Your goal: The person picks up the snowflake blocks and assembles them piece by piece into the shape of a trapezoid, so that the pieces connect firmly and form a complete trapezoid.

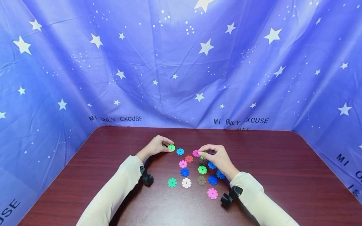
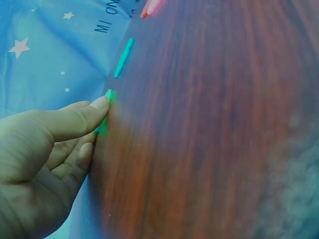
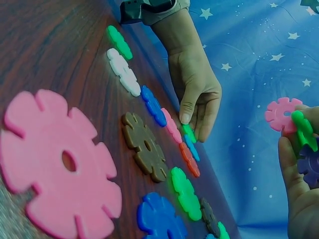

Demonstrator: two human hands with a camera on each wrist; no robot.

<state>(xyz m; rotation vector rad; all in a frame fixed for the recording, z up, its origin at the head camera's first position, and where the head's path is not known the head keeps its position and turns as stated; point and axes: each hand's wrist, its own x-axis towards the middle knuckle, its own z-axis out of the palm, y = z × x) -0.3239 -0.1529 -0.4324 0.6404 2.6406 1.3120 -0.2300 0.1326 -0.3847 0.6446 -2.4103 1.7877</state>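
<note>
Smooth, notched disc; left fingers pinching green disc, right fingers gripping disc cluster

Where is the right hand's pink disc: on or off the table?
Off: the right wrist view shows the held pink disc above the table, against the curtain.

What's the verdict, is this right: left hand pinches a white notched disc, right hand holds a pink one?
Not quite: the disc's colour is wrong. The left hand pinches a bright green notched disc, as the head view shows. The right hand does hold a pink notched disc.
</note>
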